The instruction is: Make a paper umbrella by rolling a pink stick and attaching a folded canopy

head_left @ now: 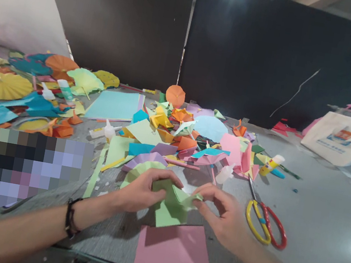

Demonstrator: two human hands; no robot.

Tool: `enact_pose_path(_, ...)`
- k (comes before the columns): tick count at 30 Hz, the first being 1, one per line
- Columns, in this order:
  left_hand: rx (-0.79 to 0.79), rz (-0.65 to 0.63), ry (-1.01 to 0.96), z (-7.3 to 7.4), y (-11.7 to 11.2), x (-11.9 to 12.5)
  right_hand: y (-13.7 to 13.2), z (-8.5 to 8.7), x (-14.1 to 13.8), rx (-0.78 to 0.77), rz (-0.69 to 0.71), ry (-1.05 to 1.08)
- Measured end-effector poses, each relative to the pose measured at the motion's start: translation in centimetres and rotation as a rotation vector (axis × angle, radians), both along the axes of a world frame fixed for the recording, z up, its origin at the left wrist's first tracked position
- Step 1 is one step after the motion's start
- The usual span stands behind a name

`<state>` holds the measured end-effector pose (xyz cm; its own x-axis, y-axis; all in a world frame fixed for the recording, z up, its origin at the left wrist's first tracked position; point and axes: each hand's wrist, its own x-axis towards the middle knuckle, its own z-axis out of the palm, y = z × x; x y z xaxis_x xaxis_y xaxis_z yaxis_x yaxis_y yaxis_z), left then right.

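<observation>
A sheet of light green paper [172, 212], partly folded, is between my two hands over the front of the table. My left hand [146, 190] is closed on its left side, fingers over the top and thumb in front. With thumb and fingers pinched, my right hand [219, 211] grips the paper's narrow right end. The lower part of the green paper hangs flat and catches a shadow. Just below it, a pink sheet [175, 258] reaches past the table's front edge. Behind my left hand lie a pleated purple paper fan [146, 161] and another green pleated piece [134, 174].
Scissors with yellow and red handles [259, 221] lie to the right. A glue stick [272, 165] and glue bottles [225, 174] stand among heaped coloured paper [174, 138]. A white bag [340, 138] is at the far right. Dark panels [260, 51] rise behind the table; a blurred patch covers the lower left.
</observation>
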<state>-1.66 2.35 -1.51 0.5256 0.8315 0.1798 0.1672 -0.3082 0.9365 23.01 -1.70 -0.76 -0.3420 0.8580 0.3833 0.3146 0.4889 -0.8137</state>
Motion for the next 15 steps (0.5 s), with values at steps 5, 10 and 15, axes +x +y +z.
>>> enact_pose_path(5,0.165,-0.160,0.039,0.4,-0.6,0.2,0.0,0.0,-0.2,-0.147,-0.015,0.106)
enact_pose_path(10,0.164,-0.179,0.198,0.5,-0.8,0.4,-0.6,0.6,-0.7,-0.132,-0.001,-0.015)
enact_pose_path(15,0.073,-0.254,0.141,1.1,-1.2,0.4,-0.8,0.7,-1.0,-0.120,0.029,-0.015)
